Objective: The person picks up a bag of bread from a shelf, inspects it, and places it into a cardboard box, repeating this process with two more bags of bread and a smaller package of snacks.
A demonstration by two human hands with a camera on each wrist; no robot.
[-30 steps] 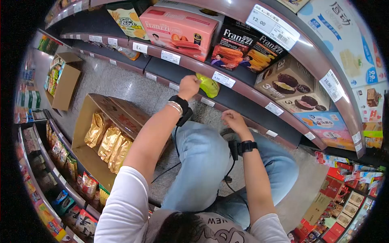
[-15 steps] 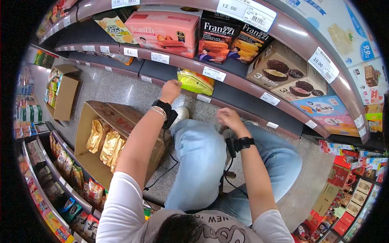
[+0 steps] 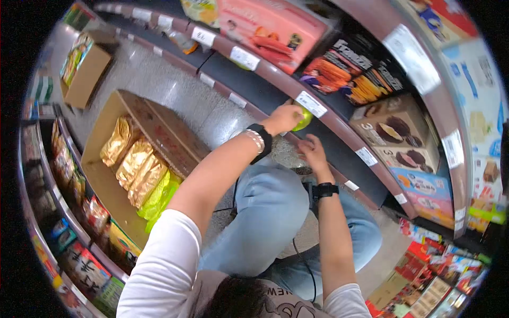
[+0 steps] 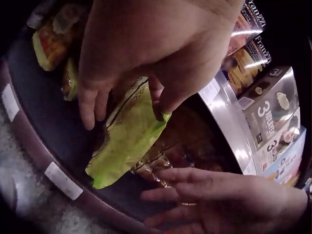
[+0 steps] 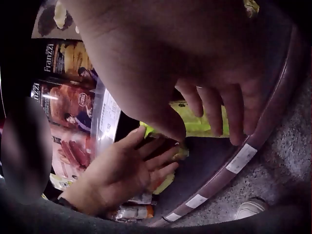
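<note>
In the head view, my left hand (image 3: 283, 119) is over the bottom shelf (image 3: 233, 79) with a lime-green snack bag (image 3: 303, 117) at its fingers. The left wrist view shows a corner of this bag (image 4: 124, 141) pinched at the thumb, while other fingers point down beside it. The bag slants across the dark shelf, its lower end near the front lip. My right hand (image 3: 314, 153) is close by at the shelf edge, fingers spread and holding nothing. From the right wrist, its fingers overlap part of the green bag (image 5: 195, 119).
An opened carton (image 3: 95, 175) on the floor at left holds gold bags (image 3: 139, 164) and a lime-green bag (image 3: 161, 201). Above the bottom shelf stand a pink biscuit box (image 3: 270, 32), black Franzzi boxes (image 3: 339, 63) and brown boxes (image 3: 397, 127). Another carton (image 3: 87, 74) stands farther off.
The head view has turned. My left hand has shifted right along the shelf, and the green bag now shows less, partly behind the hand and price tag. My right hand's fingers have spread.
</note>
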